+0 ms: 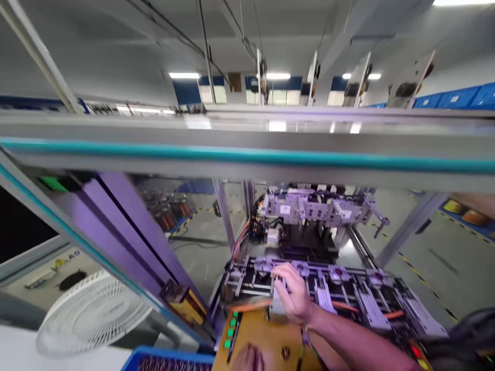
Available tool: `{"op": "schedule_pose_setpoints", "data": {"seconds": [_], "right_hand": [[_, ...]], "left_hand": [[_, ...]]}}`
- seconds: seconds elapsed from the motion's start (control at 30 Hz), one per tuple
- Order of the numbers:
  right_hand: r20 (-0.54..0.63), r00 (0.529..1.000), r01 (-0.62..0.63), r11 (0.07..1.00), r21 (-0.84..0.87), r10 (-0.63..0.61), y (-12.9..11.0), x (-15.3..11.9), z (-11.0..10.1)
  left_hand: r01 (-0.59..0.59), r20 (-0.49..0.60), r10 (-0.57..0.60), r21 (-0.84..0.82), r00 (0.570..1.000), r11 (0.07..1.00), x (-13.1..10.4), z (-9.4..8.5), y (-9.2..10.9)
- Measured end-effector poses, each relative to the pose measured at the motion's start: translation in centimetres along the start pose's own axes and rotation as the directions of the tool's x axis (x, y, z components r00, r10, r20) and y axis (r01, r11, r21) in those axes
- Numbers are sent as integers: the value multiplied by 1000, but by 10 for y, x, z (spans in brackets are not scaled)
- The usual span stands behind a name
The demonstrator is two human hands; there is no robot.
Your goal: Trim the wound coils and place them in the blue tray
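My right hand (293, 298) reaches in from the lower right, its fingers curled closed at the top of a grey metal block (277, 306) on the machine's front row. What lies between those fingertips is hidden. At the bottom edge my left hand (249, 358) is low over the yellow-brown board (266, 332), smeared by motion and partly cut off. A small dark round part with a coppery look (285, 353) lies on the board between the hand and the right forearm. Several green square pieces (231, 330) line the board's left side, beside a thin black strip (234, 337).
A blue bin (133, 359) of small dark parts stands at the lower left, near a white fan (95, 314). Metal slides (371, 306) and round holders (338, 273) extend rightward. A frame bar with a teal strip (247, 153) crosses above.
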State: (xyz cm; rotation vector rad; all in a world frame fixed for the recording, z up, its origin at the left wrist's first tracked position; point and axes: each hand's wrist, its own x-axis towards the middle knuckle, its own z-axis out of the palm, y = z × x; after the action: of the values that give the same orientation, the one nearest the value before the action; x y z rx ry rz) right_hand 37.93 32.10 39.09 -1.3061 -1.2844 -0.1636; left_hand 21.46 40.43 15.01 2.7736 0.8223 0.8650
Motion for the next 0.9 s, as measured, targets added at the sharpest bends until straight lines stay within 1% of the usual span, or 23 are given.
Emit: {"op": "schedule_pose_setpoints", "data": {"seconds": [0.07,0.13,0.2,0.27,0.33,0.43,0.53,0.6,0.67,0.77,0.83,0.9], "right_hand": [[126,992,22,997,-72,-13,-7,-62,-29],[209,978,8,989,-150,24,-10,-116,-56],[253,963,-28,973,-231,88,-8,-162,-77],[255,954,-71,944,-322,158,1,-203,-93],[234,950,-93,903,-419,206,13,-238,-107],[231,948,-61,838,-542,218,31,-283,-126],[290,932,11,782,-623,218,45,-313,-144],[362,907,79,757,-649,216,55,-321,-154],[449,869,159,743,-650,207,66,-323,-162],[572,799,267,744,-612,184,80,-321,-170],[625,761,308,753,-582,172,87,-321,-173],[650,741,321,763,-561,166,92,-323,-174]], "left_hand": [[4,53,-5,5,999,1000,-36,3,10],[12,97,-14,17,995,1000,-54,7,15],[24,134,-27,31,991,999,-58,11,16],[27,164,-34,44,986,999,-56,13,15],[23,183,-33,54,983,998,-53,14,14],[12,189,-24,62,982,998,-51,12,14],[11,173,-20,53,985,999,-48,9,15],[25,153,-30,36,988,999,-44,8,16],[55,128,-57,19,990,998,-39,7,18],[116,110,-116,11,987,993,-35,5,23],[167,110,-169,31,979,985,-34,4,27],[216,118,-223,68,968,974,-35,3,29]]}}
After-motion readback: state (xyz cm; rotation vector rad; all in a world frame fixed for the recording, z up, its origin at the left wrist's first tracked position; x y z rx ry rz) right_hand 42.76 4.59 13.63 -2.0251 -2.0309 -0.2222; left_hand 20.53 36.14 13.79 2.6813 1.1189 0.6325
